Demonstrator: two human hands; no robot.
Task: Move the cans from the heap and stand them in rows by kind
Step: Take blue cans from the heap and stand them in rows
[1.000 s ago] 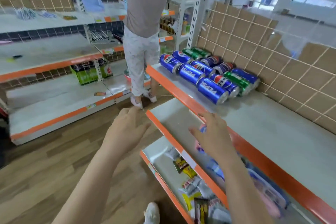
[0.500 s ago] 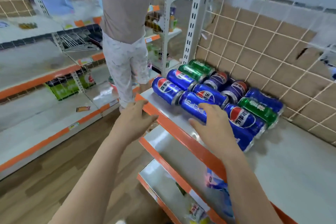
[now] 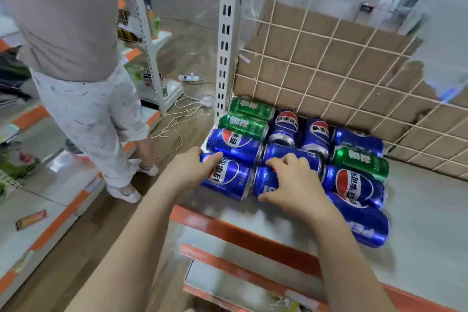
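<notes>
The cans (image 3: 314, 134) lie on their sides in a heap at the shelf's (image 3: 425, 213) back left corner, against the wire grid (image 3: 329, 63). The left hand (image 3: 188, 172) curls its fingers round the end of the front-left blue can (image 3: 229, 180). The right hand (image 3: 295, 185) clamps fingers and thumb over the neighbouring blue can (image 3: 264, 180).

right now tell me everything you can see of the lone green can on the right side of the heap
The green can is shiny metal with white lettering, lying on its side on the grey shelf, long axis running left to right. It is wedged between one blue can behind and another in front, touching both, apart from the two other green cans at the back left. The left hand and right hand grip blue cans further left, not it.
</notes>
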